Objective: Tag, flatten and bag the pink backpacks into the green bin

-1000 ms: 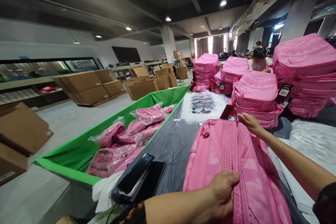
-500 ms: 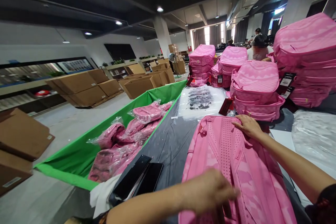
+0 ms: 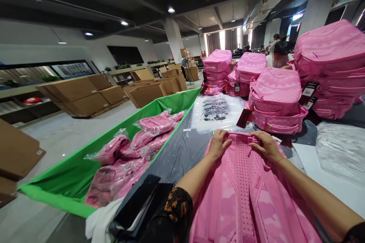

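In front of me lies a pink backpack (image 3: pixel 245 190), its perforated back panel and shoulder straps facing up. My left hand (image 3: pixel 219 145) is closed around the top left corner of the backpack, thumb on the near side. My right hand (image 3: pixel 265 145) grips the top right corner in the same way, close to the strap's upper end. Just beyond the backpack lies a stack of printed clear plastic bags (image 3: pixel 215 112), and a dark hang tag (image 3: pixel 244 117) rests by its right edge.
Piled pink backpacks (image 3: pixel 276 95) stand at the back and right. A green-sided bin (image 3: pixel 57 182) on the left holds plastic-wrapped pink bags (image 3: pixel 114 178). A black phone-like case (image 3: pixel 138 201) lies on the dark table cover (image 3: pixel 173 155). Clear plastic (image 3: pixel 340 152) sits at right; a person (image 3: pixel 278 59) is behind the piles.
My left hand has moved from over the middle of the backpack up to its top left corner and taken hold there. My right hand stays at the top right.
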`<state>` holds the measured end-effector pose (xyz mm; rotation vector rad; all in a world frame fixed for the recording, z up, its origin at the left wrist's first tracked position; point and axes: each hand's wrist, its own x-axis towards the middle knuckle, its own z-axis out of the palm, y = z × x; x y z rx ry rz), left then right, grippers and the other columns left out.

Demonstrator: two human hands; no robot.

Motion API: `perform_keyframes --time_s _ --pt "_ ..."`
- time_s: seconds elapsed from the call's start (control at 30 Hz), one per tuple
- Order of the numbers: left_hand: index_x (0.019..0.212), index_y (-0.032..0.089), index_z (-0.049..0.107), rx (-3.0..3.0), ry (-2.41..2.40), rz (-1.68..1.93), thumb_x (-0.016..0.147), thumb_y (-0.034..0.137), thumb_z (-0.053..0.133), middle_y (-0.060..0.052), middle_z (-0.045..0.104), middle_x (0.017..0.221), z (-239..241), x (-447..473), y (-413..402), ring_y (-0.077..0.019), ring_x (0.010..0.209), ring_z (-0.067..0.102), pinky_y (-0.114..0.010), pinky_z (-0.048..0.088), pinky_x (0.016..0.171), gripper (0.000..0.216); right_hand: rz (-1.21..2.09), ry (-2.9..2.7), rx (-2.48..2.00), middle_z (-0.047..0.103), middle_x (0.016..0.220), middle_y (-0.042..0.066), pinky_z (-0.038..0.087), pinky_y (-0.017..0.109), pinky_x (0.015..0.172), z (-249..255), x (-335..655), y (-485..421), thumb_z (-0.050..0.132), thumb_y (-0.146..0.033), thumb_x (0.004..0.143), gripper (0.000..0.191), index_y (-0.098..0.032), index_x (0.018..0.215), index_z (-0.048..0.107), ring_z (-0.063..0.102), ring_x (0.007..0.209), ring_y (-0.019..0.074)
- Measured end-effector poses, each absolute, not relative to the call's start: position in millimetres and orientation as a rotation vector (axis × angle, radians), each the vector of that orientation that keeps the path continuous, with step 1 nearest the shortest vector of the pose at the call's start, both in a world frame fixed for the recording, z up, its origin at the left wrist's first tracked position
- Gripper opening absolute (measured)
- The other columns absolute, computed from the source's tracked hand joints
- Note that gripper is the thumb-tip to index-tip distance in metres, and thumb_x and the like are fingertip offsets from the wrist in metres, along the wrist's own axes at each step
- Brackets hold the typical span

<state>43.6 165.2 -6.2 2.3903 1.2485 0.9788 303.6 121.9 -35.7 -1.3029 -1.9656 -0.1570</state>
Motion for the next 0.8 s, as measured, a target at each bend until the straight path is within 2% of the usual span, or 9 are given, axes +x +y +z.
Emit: perform_keyframes --time_s 0.17,0.33,0.4,0.5,0.63,0.73,0.8 --pt "0.104 0.019 0.067 2.331 1.439 1.2 0.096 0.017 0.059 -0.007 0.069 0.105 -29.4 -22.9 126.7 -0.0228 0.105 0.059 -0.04 0.047 0.099 0.012 -0.242 -2.086 -1.233 0.07 0.123 0.013 0.045 0.052 0.107 -37.2 239.1 105.9 0.056 -0.038 0.099 0.036 -0.02 0.128 0.065 0.061 0.117 0.0309" --pt "0.101 0.023 0.071 2.376 1.441 1.145 0.098 0.019 0.057 -0.005 0.072 0.101 -55.8 -52.7 99.4 -0.0217 0.101 0.063 -0.037 0.049 0.094 0.015 -0.34 -2.198 -1.194 0.071 0.121 0.013 0.049 0.048 0.102 -58.7 222.1 68.6 0.046 -0.028 0.102 0.036 -0.021 0.132 0.065 0.062 0.115 0.0298" --pt "0.099 0.023 0.072 2.442 1.4 1.031 0.099 0.023 0.057 -0.006 0.072 0.095 -64.6 -53.1 95.1 -0.0214 0.096 0.064 -0.035 0.05 0.088 0.016 -0.285 -2.224 -1.198 0.071 0.121 0.013 0.05 0.046 0.099 -69.2 230.5 56.5 0.045 -0.031 0.103 0.037 -0.02 0.132 0.065 0.063 0.112 0.0293" --pt "0.098 0.022 0.073 2.562 1.416 0.643 0.102 0.029 0.053 -0.007 0.071 0.095 -69.9 -44.9 107.5 -0.021 0.094 0.064 -0.033 0.05 0.084 0.022 -0.124 -2.314 -1.339 0.072 0.12 0.012 0.051 0.041 0.094 -71.9 242.1 66.3 0.045 -0.036 0.104 0.036 -0.02 0.126 0.068 0.066 0.107 0.0277" --pt "0.106 0.017 0.072 2.517 1.555 0.335 0.104 0.028 0.046 -0.012 0.07 0.11 -65.8 -17.6 157.3 -0.0252 0.106 0.064 -0.037 0.05 0.089 0.028 0.104 -2.435 -1.743 0.074 0.116 0.007 0.05 0.034 0.078 -58.0 245.8 137.2 0.054 -0.043 0.1 0.031 -0.026 0.118 0.072 0.069 0.101 0.0268" --pt "0.113 0.011 0.07 2.482 1.627 0.281 0.106 0.024 0.037 -0.019 0.067 0.118 -52.7 1.3 180.9 -0.0299 0.115 0.062 -0.043 0.049 0.095 0.036 0.087 -2.434 -1.837 0.076 0.108 0.009 0.047 0.033 0.071 -51.1 244.5 183.1 0.057 -0.043 0.099 0.03 -0.024 0.116 0.072 0.07 0.096 0.0283" --pt "0.119 0.01 0.068 2.487 1.612 0.235 0.106 0.03 0.037 -0.02 0.067 0.121 -39.0 8.2 175.1 -0.0308 0.119 0.061 -0.045 0.048 0.101 0.039 0.045 -2.429 -1.851 0.075 0.105 0.011 0.046 0.033 0.071 -52.2 242.5 193.5 0.055 -0.039 0.1 0.028 -0.021 0.114 0.071 0.069 0.094 0.0277"
